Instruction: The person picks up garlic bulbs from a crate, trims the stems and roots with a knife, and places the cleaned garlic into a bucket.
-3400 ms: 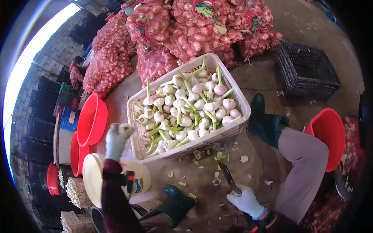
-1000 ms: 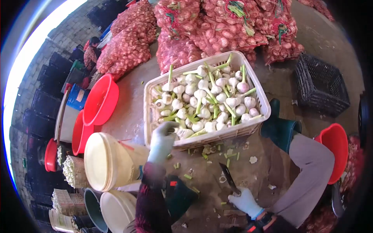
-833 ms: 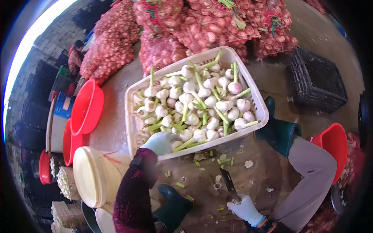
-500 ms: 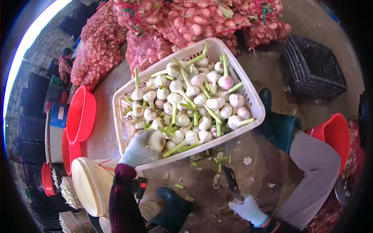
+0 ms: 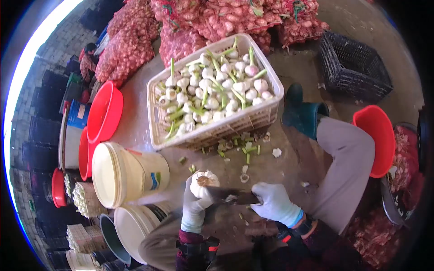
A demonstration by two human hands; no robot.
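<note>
My left hand (image 5: 194, 207), in a white glove, holds a garlic bulb (image 5: 204, 182) with its root side showing. My right hand (image 5: 272, 202), gloved too, grips a dark knife (image 5: 233, 196) whose broad blade points left and reaches the lower edge of the bulb. Beyond my hands stands a pale plastic crate (image 5: 212, 131), filled with garlic bulbs (image 5: 210, 103) that have green stems. Cut stem pieces (image 5: 247, 148) lie on the floor in front of the crate.
White buckets (image 5: 144, 175) and red basins (image 5: 105, 113) stand at the left. Red net sacks (image 5: 221, 20) fill the back. A black crate (image 5: 355, 67) is at the back right, a red bucket (image 5: 375, 140) at the right. Another person (image 5: 87, 61) is at the far left.
My left hand has come back from the crate toward me with a garlic bulb. The knife has swung from pointing up to lying sideways against the bulb. The view has shifted.
</note>
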